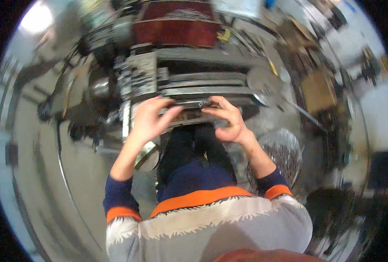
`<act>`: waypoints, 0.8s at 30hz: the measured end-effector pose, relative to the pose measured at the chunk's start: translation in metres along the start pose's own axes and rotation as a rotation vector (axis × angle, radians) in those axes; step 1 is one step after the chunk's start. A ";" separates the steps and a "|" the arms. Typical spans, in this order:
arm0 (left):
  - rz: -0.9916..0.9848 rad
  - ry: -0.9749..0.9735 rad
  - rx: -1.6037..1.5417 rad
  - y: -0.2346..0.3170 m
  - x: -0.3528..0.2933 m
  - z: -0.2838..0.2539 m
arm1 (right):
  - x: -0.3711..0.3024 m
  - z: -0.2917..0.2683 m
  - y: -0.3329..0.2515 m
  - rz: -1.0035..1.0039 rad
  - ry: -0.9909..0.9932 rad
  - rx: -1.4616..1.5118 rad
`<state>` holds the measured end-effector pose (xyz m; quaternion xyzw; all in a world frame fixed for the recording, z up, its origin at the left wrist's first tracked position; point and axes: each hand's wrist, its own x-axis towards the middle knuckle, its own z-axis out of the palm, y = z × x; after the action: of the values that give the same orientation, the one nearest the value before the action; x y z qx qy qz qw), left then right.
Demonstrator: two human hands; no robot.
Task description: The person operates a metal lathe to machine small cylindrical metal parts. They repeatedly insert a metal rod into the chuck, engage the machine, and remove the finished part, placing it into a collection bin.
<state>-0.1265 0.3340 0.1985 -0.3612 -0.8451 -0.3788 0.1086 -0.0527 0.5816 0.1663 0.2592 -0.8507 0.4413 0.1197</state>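
My left hand (151,118) is over the near left part of a metal machine bed (207,83). Its thumb is spread from the fingers, and no object shows in it. My right hand (230,120) is across from it at the bed's near edge. Between its bent fingers sits a small dark metal cylinder (204,104) with a round, pale-ringed end facing left. The thumb is apart, lower down. A block-like metal carriage (143,76) stands beyond my left hand. Motion blur hides the fine detail around the fingertips.
A dark red tray (174,32) lies beyond the bed. Round metal discs (261,83) are at its right end. A round container (281,150) of small pieces stands by my right forearm, and a tin-like round object (148,158) by my left. Machinery (97,87) fills the left side.
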 end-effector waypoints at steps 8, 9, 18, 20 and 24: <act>-0.075 -0.065 -0.090 -0.022 -0.023 -0.007 | 0.065 0.043 -0.027 -0.228 -0.198 -0.023; -0.044 0.010 -0.123 -0.029 -0.025 -0.006 | 0.071 0.046 -0.027 -0.237 -0.221 -0.038; -0.093 0.075 -0.257 -0.042 -0.040 -0.041 | 0.126 0.057 -0.043 -0.392 -0.406 -0.024; -0.166 0.063 -0.341 -0.044 -0.044 -0.052 | 0.135 0.064 -0.049 -0.363 -0.405 0.006; -0.326 0.120 -0.527 -0.047 -0.059 -0.079 | 0.168 0.084 -0.063 -0.356 -0.447 0.090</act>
<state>-0.1246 0.2246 0.2000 -0.2136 -0.7569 -0.6177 -0.0011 -0.1568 0.4274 0.2334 0.5002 -0.7767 0.3826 -0.0070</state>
